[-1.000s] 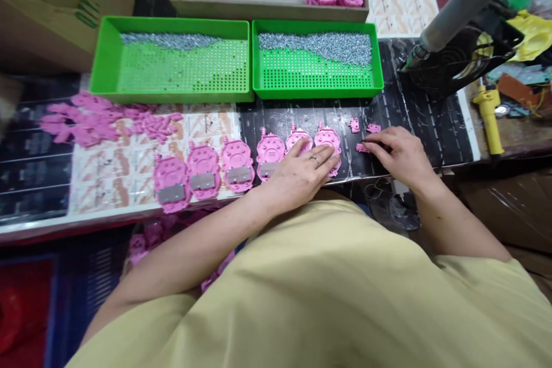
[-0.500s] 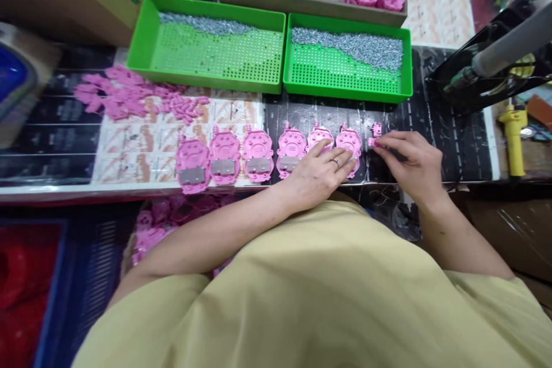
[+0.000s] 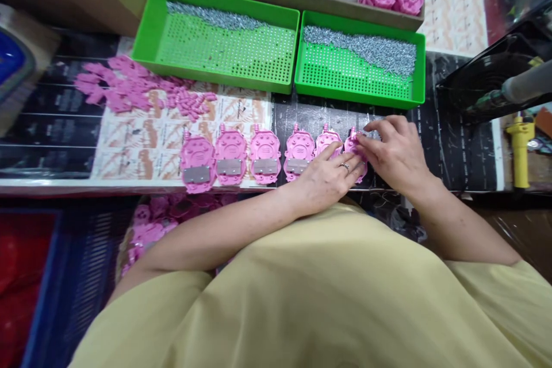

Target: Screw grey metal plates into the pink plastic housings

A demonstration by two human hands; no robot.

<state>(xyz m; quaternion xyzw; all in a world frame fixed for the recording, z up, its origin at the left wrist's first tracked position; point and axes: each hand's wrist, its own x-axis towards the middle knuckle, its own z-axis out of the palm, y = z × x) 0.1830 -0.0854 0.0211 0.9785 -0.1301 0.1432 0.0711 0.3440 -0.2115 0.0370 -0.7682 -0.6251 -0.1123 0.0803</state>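
A row of pink plastic shells lies along the table's front edge, several with a grey metal plate across the lower part. My left hand, a ring on one finger, rests flat over the right end of the row. Its fingertips touch the rightmost pink shell and partly cover the shell beside it. At that last shell's upper right edge, my right hand is closed in a pinch. The small pink plastic part in it is mostly hidden by the fingertips.
Behind the row stand two green perforated trays holding small metal screws. Loose pink pieces are heaped at left. A cardboard tray with stacked pink shells stands behind. A power-screwdriver-like tool is at right.
My right hand has moved left with the small pink part, from the bare black surface to the rightmost shell. My left hand stays on the shells. The camera view has shifted slightly.
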